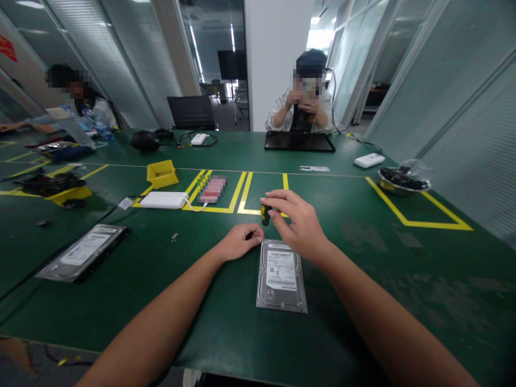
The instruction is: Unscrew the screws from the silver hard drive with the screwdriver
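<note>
Head view showed the right hand (296, 223) pinching a screwdriver (265, 213) by its black-and-yellow handle, held upright just past the far edge of a hard drive (281, 275) lying label-up on the green table (161, 279). The left hand (238, 242) rested curled at the drive's far left corner, its fingertips hidden, so whether it gripped anything could not be told. Another drive (83, 252) lay well apart to the left, a white box (163, 200) beyond.

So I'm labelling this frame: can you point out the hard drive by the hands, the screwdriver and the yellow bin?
hard drive (281, 277), head view, on its white label.
screwdriver (265, 213), head view, on the black handle under the right hand's fingers.
yellow bin (162, 174), head view, on its front wall.
</note>
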